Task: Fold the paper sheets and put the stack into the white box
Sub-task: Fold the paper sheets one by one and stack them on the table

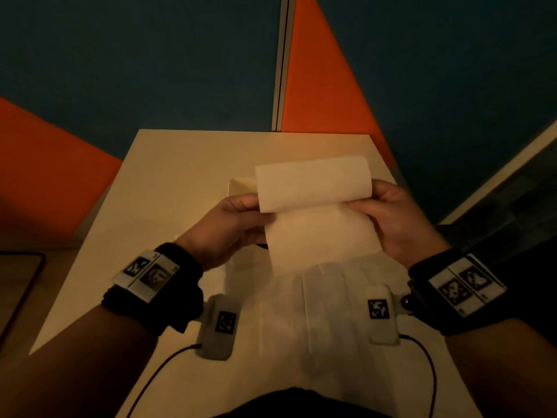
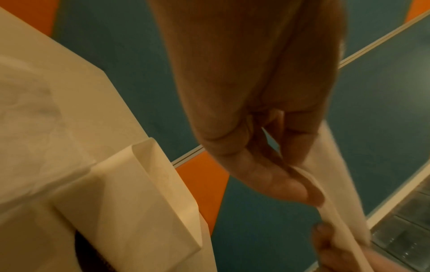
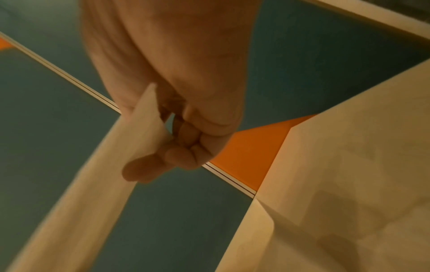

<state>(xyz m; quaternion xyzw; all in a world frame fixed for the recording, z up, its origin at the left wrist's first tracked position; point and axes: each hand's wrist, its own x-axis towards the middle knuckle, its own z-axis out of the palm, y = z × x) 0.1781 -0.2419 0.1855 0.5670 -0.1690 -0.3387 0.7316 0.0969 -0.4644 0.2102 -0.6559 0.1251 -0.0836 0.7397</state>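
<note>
Held in mid-air above the pale desk (image 1: 168, 164): a thin off-white paper sheet (image 1: 319, 224), half folded, far flap curled back over the near half. Left grip, the left hand (image 1: 232, 224), pinching the sheet's left edge at the fold line; thumb pressed flat on the paper, plain in the left wrist view (image 2: 279, 185). Right grip, the right hand (image 1: 401, 218), clenched on the opposite edge, fingers curled round the paper in the right wrist view (image 3: 184, 128). Fold line running left to right between the two grips, so long axis crosswise to the body, each hand equally near its own end. Lying flat on the desk just below and nearer the body: more thin white paper sheets (image 1: 301, 312), creased, unfolded by the look of them. Behind the held sheet, towards the desk's far edge, a pale rectangular white box (image 1: 241, 187), mostly hidden by the paper; contents not visible, so no telling whether anything is inside. Likely next: far flap brought down towards the body to meet the near edge, both grips moving together to keep edges square. Thin paper, prone to skew or crumple under uneven pull.
</note>
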